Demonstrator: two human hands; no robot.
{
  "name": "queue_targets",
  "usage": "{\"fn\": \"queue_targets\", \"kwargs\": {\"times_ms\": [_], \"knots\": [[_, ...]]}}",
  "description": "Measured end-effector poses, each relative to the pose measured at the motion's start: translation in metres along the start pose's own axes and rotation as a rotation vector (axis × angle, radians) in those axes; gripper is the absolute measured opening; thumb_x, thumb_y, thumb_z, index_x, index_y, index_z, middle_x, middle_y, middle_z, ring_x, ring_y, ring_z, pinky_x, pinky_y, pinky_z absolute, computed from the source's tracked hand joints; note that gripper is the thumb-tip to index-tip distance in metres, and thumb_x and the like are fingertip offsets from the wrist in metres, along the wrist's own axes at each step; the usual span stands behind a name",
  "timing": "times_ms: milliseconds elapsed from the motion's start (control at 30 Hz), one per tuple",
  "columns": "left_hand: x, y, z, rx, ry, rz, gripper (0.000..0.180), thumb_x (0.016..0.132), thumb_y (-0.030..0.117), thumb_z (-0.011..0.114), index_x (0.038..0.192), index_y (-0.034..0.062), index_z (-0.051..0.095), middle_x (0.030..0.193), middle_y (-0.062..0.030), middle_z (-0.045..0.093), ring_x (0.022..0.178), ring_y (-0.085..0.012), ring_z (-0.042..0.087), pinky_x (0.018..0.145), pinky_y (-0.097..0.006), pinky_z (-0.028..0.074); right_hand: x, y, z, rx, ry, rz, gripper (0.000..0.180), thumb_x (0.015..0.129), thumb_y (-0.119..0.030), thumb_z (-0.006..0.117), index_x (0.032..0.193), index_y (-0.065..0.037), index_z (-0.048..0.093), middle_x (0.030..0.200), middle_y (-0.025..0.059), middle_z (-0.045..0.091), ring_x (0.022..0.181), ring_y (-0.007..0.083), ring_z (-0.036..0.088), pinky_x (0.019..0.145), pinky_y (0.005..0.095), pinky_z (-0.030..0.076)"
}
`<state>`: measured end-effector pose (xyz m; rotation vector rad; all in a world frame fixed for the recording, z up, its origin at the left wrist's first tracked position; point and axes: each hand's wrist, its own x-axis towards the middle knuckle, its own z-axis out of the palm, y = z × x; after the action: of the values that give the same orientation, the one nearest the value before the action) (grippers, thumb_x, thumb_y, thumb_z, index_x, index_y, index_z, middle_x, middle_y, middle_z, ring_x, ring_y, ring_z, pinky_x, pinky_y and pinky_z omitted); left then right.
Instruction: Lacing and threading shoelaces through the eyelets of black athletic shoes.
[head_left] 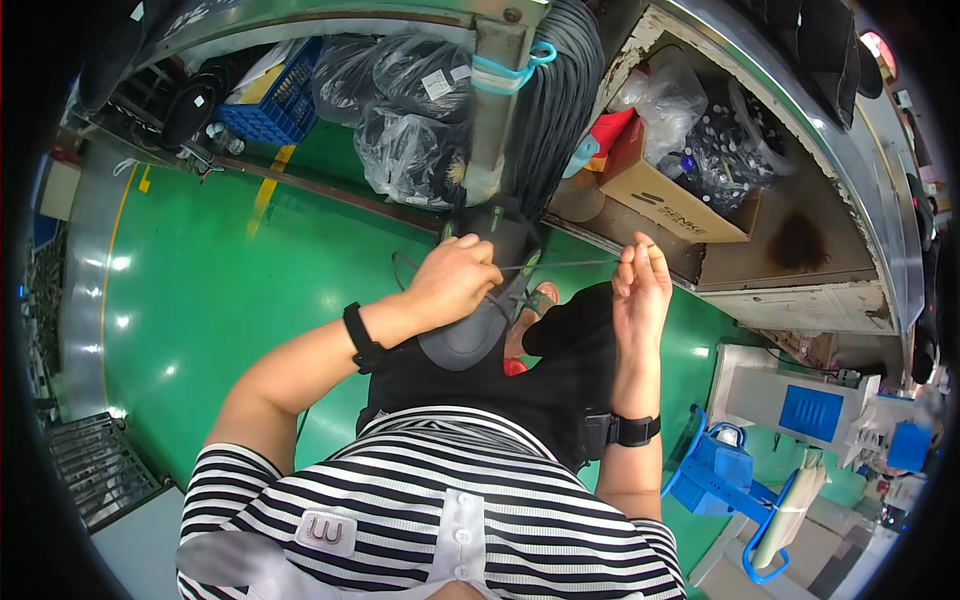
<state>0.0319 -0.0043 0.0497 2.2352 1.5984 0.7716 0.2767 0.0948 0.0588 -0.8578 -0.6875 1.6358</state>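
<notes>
The left hand (455, 280) is closed, its fingers curled together on a thin dark lace (570, 265). The right hand (640, 280) has its fingertips pinched together on the same lace, which runs nearly straight between the two grips. The dark grey shoe (465, 342) lies directly under the left hand, its rounded grey end toward the lap and its other end reaching out past the knuckles. A loose loop of lace sticks out to the left of that hand.

Just beyond the right grip, a brown cardboard box (650, 200) sits on a shelf (810, 205). It is filled with many small dark and pale pieces (715, 150), with crumpled clear plastic (665, 100) bulging at its far side. A red item (612, 130) leans at the box's left edge.

Beyond the left grip, clear plastic bags (400, 155) are stuffed with dark things too bunched to make out. Farther left of them is a blue crate (265, 125) holding something yellow (255, 85). A thick bundle of black cords (560, 100) hangs ahead, between the two grips. Outside the right forearm stands a blue bin (705, 480); its contents are unclear.
</notes>
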Motion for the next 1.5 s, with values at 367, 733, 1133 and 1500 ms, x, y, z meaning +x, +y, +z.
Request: {"fn": "queue_targets", "kwargs": {"times_ms": [367,733,1133,1500], "knots": [[0.029,-0.009,-0.007,0.149,-0.305,0.245,0.007,0.066,0.012,0.07,0.063,0.0124,0.064,0.074,-0.0007,0.05,0.082,-0.0212,0.048,0.075,-0.037,0.032,-0.006,0.03,-0.035,-0.068,-0.048,0.102,0.019,0.099,-0.016,0.052,0.109,-0.002,0.06,0.072,0.0006,0.053,0.049,0.0036,0.035,0.044,0.0174,0.028],[-0.083,-0.085,-0.075,-1.988,0.297,-0.63,0.019,0.091,0.005,0.055,0.108,-0.0048,0.056,0.123,-0.0191,0.054,0.101,-0.022,0.06,0.081,-0.028,0.051,-0.06,-0.081,-0.328,0.095,0.607,-0.161,0.044,0.089,0.0,0.055,0.132,-0.005,0.045,0.071,-0.002,0.047,0.048,0.0058,0.032,0.039,0.02,0.026],[-0.186,-0.192,-0.1,-0.562,0.603,-0.556,0.03,0.091,0.019,0.057,0.115,0.0023,0.057,0.091,-0.0072,0.067,0.071,-0.0121,0.06,0.065,-0.026,0.048,-0.03,0.038,-0.057,-0.739,-0.027,-0.062,0.023,0.094,-0.015,0.055,0.11,0.001,0.06,0.085,0.0091,0.069,0.063,0.0103,0.061,0.052,0.0228,0.049],[-0.061,-0.039,-0.012,-0.621,0.147,-0.696,0.006,0.087,0.01,0.066,0.086,0.0041,0.065,0.079,0.0011,0.061,0.077,-0.0102,0.056,0.07,-0.029,0.042,-0.044,0.082,0.03,-1.124,-0.192,0.108,0.013,0.089,-0.01,0.064,0.088,0.003,0.066,0.066,0.0044,0.062,0.06,0.0075,0.056,0.057,0.0231,0.043]]}}
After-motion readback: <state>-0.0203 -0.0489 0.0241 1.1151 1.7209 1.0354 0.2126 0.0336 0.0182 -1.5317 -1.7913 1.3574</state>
